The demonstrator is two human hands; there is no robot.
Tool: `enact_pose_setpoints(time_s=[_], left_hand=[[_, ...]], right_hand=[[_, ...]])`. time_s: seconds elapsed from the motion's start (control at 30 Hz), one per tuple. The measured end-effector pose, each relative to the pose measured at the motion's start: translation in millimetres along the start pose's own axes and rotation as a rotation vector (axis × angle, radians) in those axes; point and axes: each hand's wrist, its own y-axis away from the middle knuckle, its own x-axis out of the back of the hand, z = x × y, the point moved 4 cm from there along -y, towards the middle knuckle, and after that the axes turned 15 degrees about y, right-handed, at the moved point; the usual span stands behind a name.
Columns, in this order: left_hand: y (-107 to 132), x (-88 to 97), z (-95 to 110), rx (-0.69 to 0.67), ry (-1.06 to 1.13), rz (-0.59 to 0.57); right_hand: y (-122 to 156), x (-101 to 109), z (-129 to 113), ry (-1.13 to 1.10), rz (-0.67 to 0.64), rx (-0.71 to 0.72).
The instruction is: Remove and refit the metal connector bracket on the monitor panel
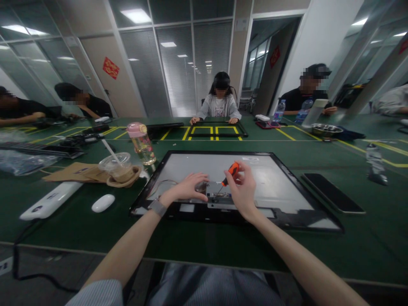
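Note:
A flat display panel (270, 172) with a black frame and a pale grey back lies before me on the green table. My right hand (245, 189) grips an orange and black screwdriver (234, 169) by its handle. The shaft slants down and left to a small metal plate with a circuit board (223, 205) near the panel's front edge. To the left of that plate, my left hand (188, 187) rests with its fingers stretched and apart. Its fingertips are by the plate's left side; whether they press on it I cannot tell. A thin cable runs across the panel behind that hand.
Left of the panel are a white mouse (103, 203), a long white device (52, 200), an iced drink cup (115, 165) and a pink-lidded bottle (142, 142). A black phone (331, 192) lies on the right. Across the table, a person holds a black frame (244, 129).

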Motion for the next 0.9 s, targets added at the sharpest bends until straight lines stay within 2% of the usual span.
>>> enact_pose_setpoints(time_s=[0.2, 0.37, 0.47, 0.57, 0.67, 0.77, 0.9], left_hand=[[1, -0.6, 0, -0.019, 0.009, 0.004], [2, 0.8, -2, -0.023, 0.024, 0.004], [3, 3.1, 4, -0.054, 0.064, 0.033], [5, 3.6, 22, -0.165, 0.134, 0.145], [7, -5.3, 50, -0.332, 0.101, 0.241], [8, -24.4, 73, -0.44, -0.085, 0.182], [9, -41.2, 85, -0.516, -0.42, 0.111]], right_hand=[[-1, 3, -4, -0.001, -0.01, 0.035], [-7, 6, 3, -0.087, 0.02, -0.113], [-15, 12, 11, -0.157, 0.071, -0.202], [-26, 18, 25, -0.261, 0.148, -0.344], [-36, 25, 44, -0.469, 0.235, -0.56], [-43, 29, 64, -0.652, 0.267, -0.814], [-52, 40, 81, -0.699, 0.296, -0.92]])
